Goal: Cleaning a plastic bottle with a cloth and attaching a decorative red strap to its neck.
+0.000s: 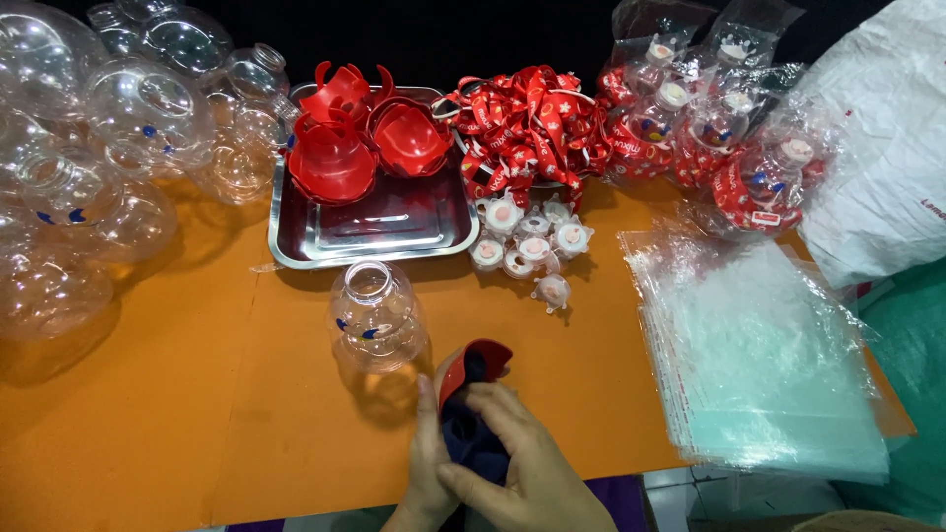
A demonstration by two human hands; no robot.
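Your left hand [426, 463] and right hand [527, 463] both curl shut around a soft dark cloth [475, 433], pressing it into a glossy red plastic collar [473, 363]. The bundle sits just right of the clear, bulbous bottle [375, 317], which stands upright on the matte orange table [197, 414], below the shiny steel tray [384, 232].

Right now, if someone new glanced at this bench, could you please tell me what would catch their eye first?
Probably the red: a steel tray of red plastic collars at centre back, with a heap of red ribbons to its right. Next, the clear round bottles crowding the left of the orange table. Near the front edge, both hands hold a red piece with dark blue cloth, beside a lone clear bottle.
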